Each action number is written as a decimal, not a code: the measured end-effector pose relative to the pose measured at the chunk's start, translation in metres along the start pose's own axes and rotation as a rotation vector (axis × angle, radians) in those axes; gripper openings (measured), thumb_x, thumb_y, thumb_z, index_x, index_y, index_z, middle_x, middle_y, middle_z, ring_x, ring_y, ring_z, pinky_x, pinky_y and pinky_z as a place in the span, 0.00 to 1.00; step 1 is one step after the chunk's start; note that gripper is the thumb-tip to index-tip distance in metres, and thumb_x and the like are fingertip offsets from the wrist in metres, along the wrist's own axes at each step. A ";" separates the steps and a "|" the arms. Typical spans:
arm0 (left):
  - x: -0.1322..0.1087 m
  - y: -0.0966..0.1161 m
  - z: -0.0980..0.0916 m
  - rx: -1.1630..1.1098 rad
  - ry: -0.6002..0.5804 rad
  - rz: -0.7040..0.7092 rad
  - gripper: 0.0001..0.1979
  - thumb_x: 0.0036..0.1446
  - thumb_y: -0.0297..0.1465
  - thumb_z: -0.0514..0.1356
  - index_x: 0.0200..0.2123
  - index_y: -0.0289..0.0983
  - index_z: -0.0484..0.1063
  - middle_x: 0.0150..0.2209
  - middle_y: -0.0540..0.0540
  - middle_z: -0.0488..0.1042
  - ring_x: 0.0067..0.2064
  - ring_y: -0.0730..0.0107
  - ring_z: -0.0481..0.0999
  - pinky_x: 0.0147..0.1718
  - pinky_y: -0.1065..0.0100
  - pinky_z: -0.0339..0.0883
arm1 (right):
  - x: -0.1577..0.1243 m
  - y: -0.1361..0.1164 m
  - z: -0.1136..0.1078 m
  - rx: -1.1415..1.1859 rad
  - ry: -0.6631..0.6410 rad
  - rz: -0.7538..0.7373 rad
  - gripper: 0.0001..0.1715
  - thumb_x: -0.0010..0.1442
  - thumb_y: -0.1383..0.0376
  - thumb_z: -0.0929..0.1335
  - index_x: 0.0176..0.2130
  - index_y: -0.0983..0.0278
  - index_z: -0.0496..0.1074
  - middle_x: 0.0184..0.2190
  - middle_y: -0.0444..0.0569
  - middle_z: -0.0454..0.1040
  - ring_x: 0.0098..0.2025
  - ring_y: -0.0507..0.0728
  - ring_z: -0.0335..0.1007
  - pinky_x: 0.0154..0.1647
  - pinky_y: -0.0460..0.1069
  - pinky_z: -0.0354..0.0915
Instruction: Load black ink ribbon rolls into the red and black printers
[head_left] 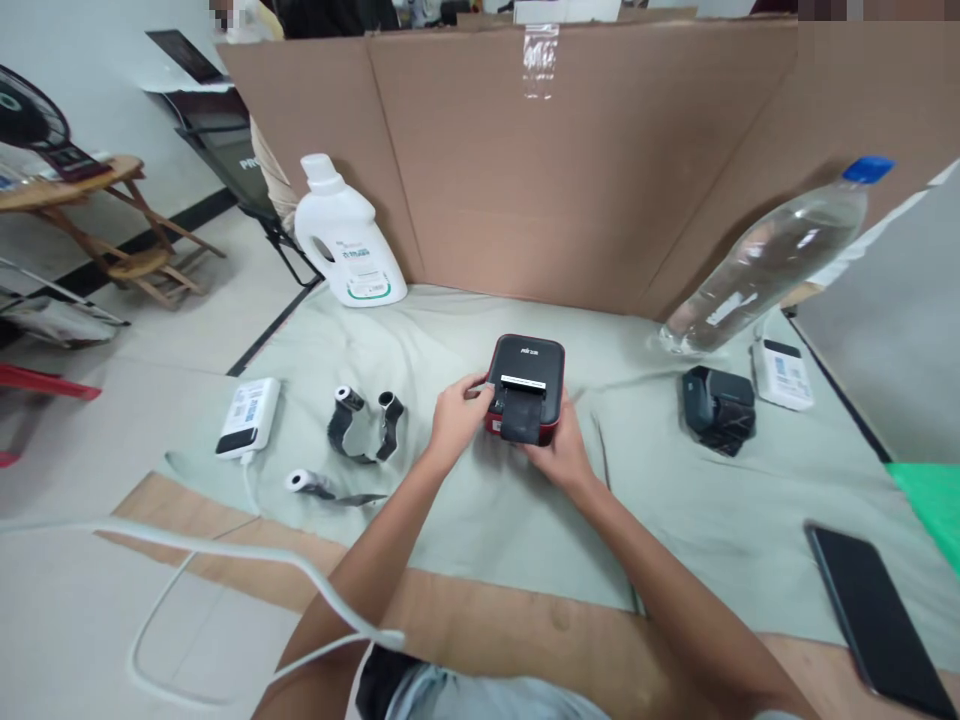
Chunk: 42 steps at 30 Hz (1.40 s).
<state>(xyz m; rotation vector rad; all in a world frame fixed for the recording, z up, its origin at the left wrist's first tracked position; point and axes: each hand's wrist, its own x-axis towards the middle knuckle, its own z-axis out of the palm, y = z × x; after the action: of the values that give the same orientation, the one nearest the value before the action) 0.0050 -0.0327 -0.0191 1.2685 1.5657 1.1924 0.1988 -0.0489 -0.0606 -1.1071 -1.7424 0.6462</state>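
Note:
A small black printer with red sides is held over the cloth in the middle, tilted toward me. A black strip hangs from the slot in its top face. My left hand grips its left side, the thumb near the front left corner. Around the lower right side wraps my right hand, with some of its fingers hidden beneath. Left of my hands lie partly unrolled black and white rolls and a third roll.
A white jug and leaning water bottle stand before the cardboard wall. White power banks, a black device and a phone lie at the sides. A white cable crosses the lower left.

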 end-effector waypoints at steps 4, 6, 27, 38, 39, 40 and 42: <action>0.010 0.006 -0.002 -0.209 -0.115 -0.234 0.19 0.55 0.31 0.60 0.50 0.36 0.77 0.51 0.41 0.80 0.48 0.62 0.79 0.47 0.64 0.71 | -0.006 0.005 0.001 -0.036 0.003 -0.009 0.57 0.58 0.43 0.73 0.72 0.62 0.49 0.67 0.64 0.63 0.67 0.73 0.62 0.66 0.69 0.61; 0.012 0.007 0.000 -0.271 -0.136 -0.294 0.22 0.54 0.30 0.59 0.53 0.37 0.74 0.52 0.42 0.79 0.48 0.63 0.77 0.44 0.67 0.71 | -0.008 0.007 0.001 -0.041 0.001 -0.019 0.58 0.59 0.43 0.72 0.73 0.63 0.46 0.68 0.65 0.61 0.69 0.74 0.59 0.68 0.69 0.59; 0.002 -0.050 0.025 -0.345 0.107 0.283 0.18 0.64 0.46 0.58 0.45 0.39 0.77 0.47 0.42 0.75 0.52 0.60 0.74 0.55 0.62 0.66 | 0.027 0.002 -0.040 -0.184 0.000 -0.009 0.28 0.67 0.54 0.63 0.61 0.63 0.72 0.59 0.59 0.75 0.54 0.65 0.74 0.48 0.58 0.73; -0.002 -0.049 0.020 -0.280 0.055 0.341 0.19 0.67 0.44 0.55 0.49 0.39 0.78 0.49 0.42 0.73 0.53 0.61 0.74 0.56 0.63 0.66 | 0.147 -0.055 -0.001 -1.093 -0.814 0.064 0.16 0.59 0.65 0.72 0.47 0.67 0.82 0.46 0.66 0.82 0.49 0.72 0.79 0.44 0.57 0.72; -0.002 -0.049 0.019 -0.280 0.044 0.343 0.19 0.67 0.43 0.55 0.49 0.39 0.78 0.49 0.41 0.73 0.53 0.61 0.74 0.56 0.63 0.66 | 0.149 -0.056 0.004 -1.117 -0.840 0.077 0.16 0.58 0.66 0.73 0.46 0.68 0.82 0.45 0.66 0.81 0.49 0.72 0.79 0.43 0.57 0.72; -0.002 -0.049 0.019 -0.282 0.035 0.342 0.19 0.67 0.43 0.55 0.49 0.39 0.78 0.50 0.41 0.73 0.53 0.61 0.74 0.55 0.63 0.67 | 0.149 -0.057 0.007 -1.124 -0.854 0.088 0.15 0.58 0.67 0.72 0.45 0.68 0.82 0.44 0.66 0.82 0.48 0.72 0.79 0.42 0.57 0.72; -0.002 -0.050 0.019 -0.283 0.023 0.330 0.19 0.67 0.43 0.55 0.49 0.39 0.78 0.50 0.41 0.72 0.53 0.60 0.74 0.52 0.63 0.68 | 0.147 -0.057 0.005 -1.106 -0.846 0.100 0.12 0.59 0.67 0.71 0.43 0.67 0.82 0.44 0.64 0.82 0.46 0.70 0.79 0.40 0.55 0.71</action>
<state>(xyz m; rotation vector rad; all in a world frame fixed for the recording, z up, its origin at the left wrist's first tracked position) 0.0105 -0.0338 -0.0723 1.3565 1.1781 1.5779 0.1499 0.0562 0.0465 -1.8073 -2.9493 0.1312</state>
